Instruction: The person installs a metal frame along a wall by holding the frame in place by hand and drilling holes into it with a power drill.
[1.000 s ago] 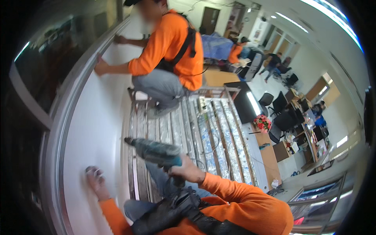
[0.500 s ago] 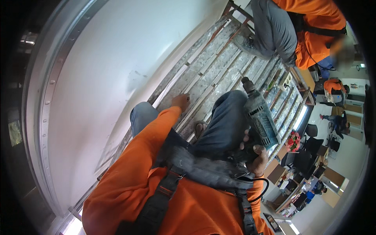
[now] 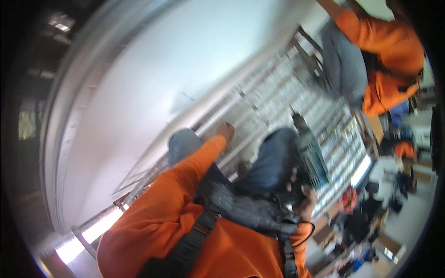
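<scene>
A teal and black power drill (image 3: 312, 158) is in my right hand (image 3: 306, 203), which grips it by the handle. Its thin bit points up and away from me, over the slatted platform (image 3: 273, 99). My left forearm stretches forward past my left knee. At its end my left hand (image 3: 226, 131) is low over the slats, close to the white wall panel. Its fingers look curled, but blur hides whatever may be in them. A black cable loops beside my right wrist.
A large white panel (image 3: 139, 92) rises on my left, with a metal frame along its edge. Ahead at the right, a co-worker in orange (image 3: 387, 51) crouches on the platform. Beyond and below the platform are red flowers (image 3: 347, 200), office furniture and other people.
The view has swung and blurred, so the platform, panel and co-worker appear shifted. The co-worker's arm now reaches toward the top. The drill stays in my right hand.
</scene>
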{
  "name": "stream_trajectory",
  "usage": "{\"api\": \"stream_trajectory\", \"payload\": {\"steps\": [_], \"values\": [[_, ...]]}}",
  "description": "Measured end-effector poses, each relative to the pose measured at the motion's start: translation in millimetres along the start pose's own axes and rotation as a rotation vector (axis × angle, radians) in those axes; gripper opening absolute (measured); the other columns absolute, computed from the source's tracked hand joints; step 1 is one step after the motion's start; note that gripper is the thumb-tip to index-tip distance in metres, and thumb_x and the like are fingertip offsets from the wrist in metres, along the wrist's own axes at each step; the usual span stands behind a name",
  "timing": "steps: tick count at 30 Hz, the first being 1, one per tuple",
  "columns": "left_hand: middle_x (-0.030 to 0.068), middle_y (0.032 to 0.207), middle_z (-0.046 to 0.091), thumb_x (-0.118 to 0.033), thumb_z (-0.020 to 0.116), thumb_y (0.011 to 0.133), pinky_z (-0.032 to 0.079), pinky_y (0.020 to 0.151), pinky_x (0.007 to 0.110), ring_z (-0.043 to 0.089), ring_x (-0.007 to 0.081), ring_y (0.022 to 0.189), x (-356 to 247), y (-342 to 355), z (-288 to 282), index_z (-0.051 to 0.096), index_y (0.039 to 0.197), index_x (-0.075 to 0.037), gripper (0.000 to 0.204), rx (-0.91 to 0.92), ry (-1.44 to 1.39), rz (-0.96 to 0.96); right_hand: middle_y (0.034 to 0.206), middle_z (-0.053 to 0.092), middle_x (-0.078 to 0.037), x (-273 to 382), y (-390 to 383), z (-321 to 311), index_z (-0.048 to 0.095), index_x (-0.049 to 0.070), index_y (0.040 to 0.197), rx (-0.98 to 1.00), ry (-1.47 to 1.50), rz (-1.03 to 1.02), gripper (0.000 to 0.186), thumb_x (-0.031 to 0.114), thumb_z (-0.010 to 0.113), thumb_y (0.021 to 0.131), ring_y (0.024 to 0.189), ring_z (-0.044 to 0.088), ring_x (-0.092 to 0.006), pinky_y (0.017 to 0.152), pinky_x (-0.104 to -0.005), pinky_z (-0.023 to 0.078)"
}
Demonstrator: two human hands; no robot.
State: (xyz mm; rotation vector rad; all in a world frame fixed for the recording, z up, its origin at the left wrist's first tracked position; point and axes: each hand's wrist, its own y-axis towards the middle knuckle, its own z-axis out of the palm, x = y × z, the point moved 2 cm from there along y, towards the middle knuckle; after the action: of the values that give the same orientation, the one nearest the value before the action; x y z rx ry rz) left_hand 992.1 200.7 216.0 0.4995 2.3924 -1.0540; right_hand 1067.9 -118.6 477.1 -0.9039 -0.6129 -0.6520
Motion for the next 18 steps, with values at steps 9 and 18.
{"api": "stream_trajectory", "payload": {"steps": [9,18], "values": [[0.0247,0.132,0.046,0.011,0.050,0.083,0.042,0.108,0.050,0.050,0.0377,0.122,-82,-90,-203,0.029,0.139,0.003,0.060,0.365,-1.666,0.248,0.106,0.061,-0.019,17,21,89,0.050,-0.009,0.124,0.401,-0.244,-0.174,0.059,0.014,0.058,0.071,0.080,0.060,-0.0220,0.063,-0.0332,0.052],[0.0221,0.135,0.046,-0.004,0.059,0.091,0.032,0.118,0.043,0.042,0.0323,0.132,-122,-160,-312,0.050,0.119,0.002,0.030,0.253,-1.756,0.688,0.103,0.062,-0.019,15,1,173,0.053,-0.008,0.120,0.621,-0.206,-0.063,0.058,0.015,0.063,0.068,0.084,0.063,-0.0261,0.067,-0.0362,0.054]]}}
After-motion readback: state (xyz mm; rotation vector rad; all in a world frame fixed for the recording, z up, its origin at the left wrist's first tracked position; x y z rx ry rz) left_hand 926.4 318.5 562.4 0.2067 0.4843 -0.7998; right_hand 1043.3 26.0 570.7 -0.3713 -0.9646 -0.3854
